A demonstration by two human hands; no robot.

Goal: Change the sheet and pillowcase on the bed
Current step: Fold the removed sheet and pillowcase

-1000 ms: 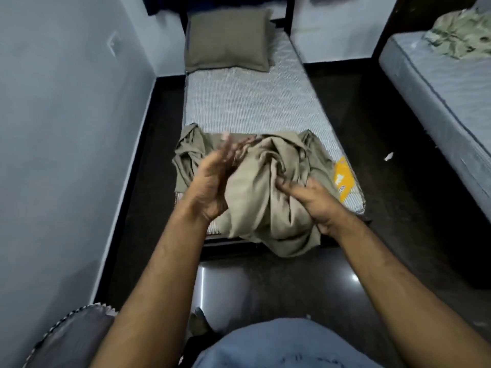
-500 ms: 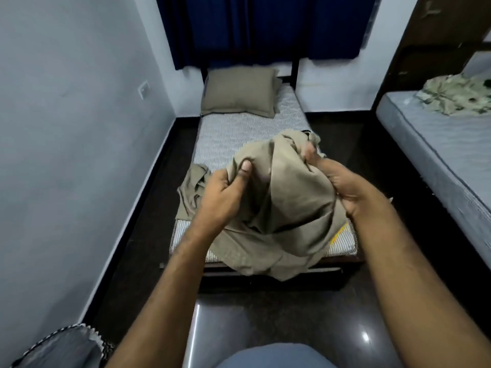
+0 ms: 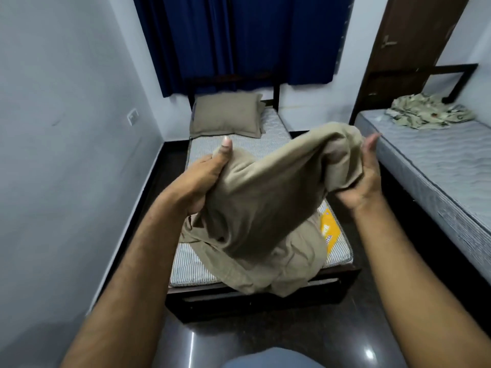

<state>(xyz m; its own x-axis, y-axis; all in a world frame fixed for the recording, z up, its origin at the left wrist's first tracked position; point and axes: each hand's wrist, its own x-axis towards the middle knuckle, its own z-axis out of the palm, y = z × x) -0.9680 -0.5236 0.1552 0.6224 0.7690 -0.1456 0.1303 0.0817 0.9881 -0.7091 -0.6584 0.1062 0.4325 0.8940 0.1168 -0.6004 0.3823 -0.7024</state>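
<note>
our left hand point(image 3: 210, 176) and right hand point(image 3: 364, 176) both grip the tan sheet point(image 3: 265, 203) tight, bunched up above the foot end of the bed point(image 3: 191, 269), and if we shake it out bunched, it could land crooked or slide off.

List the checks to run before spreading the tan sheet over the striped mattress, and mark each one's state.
1. Left hand grips the tan sheet: ok.
2. Right hand grips the sheet's other bunch: ok.
3. Sheet lifted free of the mattress: not ok, its lower part lies heaped at the foot end.
4. A corner or hem found: cannot tell, the cloth is bunched.
5. Pillow out of the way: not ok, it lies at the head end.
6. Middle of the mattress bare: ok.
</note>
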